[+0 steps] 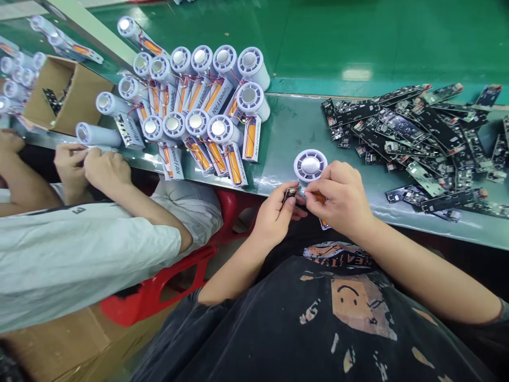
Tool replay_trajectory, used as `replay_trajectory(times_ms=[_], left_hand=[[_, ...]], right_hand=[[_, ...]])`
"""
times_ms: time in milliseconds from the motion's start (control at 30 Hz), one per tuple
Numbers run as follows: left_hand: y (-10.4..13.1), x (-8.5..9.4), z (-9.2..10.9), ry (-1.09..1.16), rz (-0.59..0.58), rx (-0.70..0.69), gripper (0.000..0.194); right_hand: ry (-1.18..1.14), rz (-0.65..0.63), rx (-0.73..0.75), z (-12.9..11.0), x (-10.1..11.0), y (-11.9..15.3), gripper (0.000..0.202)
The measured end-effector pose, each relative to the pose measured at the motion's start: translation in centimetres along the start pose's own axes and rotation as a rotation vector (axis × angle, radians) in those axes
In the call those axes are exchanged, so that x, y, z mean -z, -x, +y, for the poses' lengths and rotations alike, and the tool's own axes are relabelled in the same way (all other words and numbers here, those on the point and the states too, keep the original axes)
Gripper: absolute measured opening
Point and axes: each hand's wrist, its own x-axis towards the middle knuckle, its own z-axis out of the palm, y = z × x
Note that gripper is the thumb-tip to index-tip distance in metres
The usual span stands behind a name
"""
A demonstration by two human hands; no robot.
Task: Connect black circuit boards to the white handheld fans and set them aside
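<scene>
My left hand pinches a small black circuit board between thumb and fingers. Just right of it, my right hand is closed at the near side of a pale lilac handheld fan. Its round, slotted head with a silver centre faces up at the bench edge. Part of the fan's handle, with an orange battery, shows below my right fingers. What the right fingertips pinch is too small and covered to make out. Both hands are close together in front of the fan head.
Several similar fans with orange batteries and red wires stand to the left. A heap of black circuit boards lies on the right of the green bench. At far left, a co-worker's hands work near a cardboard box; a red stool is below.
</scene>
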Motion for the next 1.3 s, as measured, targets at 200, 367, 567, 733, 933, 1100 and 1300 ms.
replay_trajectory(times_ms=[200, 367, 567, 733, 933, 1100, 1300], left_hand=[[-0.2, -0.2, 0.5, -0.197, 0.01, -0.075, 0.023], [-0.5, -0.2, 0.9, -0.428, 0.036, -0.252, 0.022], [-0.8, 0.0, 0.8, -0.568, 0.042, -0.345, 0.025], [-0.9, 0.0, 0.7, -0.617, 0.048, -0.386, 0.027], [-0.7, -0.4, 0.8, -0.611, 0.024, -0.387, 0.031], [-0.7, -0.4, 0.8, -0.43, -0.004, -0.291, 0.029], [-0.4, 0.1, 0.1, -0.282, -0.048, -0.241, 0.035]], right_hand=[[0.158, 0.009, 0.056, -0.4, -0.3, 0.1, 0.026], [0.173, 0.023, 0.055, -0.4, -0.4, 0.1, 0.027], [0.204, 0.01, 0.058, -0.4, -0.4, 0.1, 0.029], [0.237, 0.023, 0.083, -0.4, -0.5, 0.1, 0.031], [0.274, 0.03, 0.136, -0.5, -0.9, 0.2, 0.034], [0.149, -0.029, 0.078, 0.2, 0.2, 0.3, 0.026], [-0.063, -0.168, 0.024, 2.1, 3.2, 0.9, 0.035]])
